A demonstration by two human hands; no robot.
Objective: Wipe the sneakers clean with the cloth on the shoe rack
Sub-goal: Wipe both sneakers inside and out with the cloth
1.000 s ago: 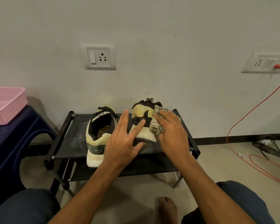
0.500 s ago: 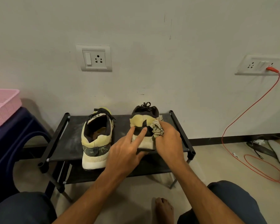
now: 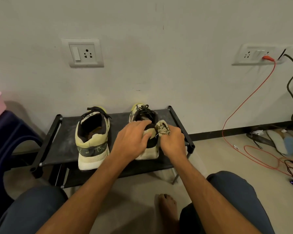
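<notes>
Against the pale wall (image 3: 176, 65), a low black shoe rack (image 3: 64, 141) carries both sneakers, heels nearest: the left sneaker (image 3: 91, 141) stands alone, while the right sneaker (image 3: 149, 152) has the left hand (image 3: 132, 141) curled over its heel collar, steadying it. Fingers of the right hand (image 3: 173, 142) pinch the bunched checked cloth (image 3: 162, 128) against that collar's right side. Light, soft-walled shoes likely skid and dent under rubbing, so the stiffer heel seems the best hold; the limp cloth needs bunching.

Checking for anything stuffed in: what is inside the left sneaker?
The left sneaker shows dark lining and a brownish insole, nothing else visible. Its toe end is hidden under the tongue.
</notes>
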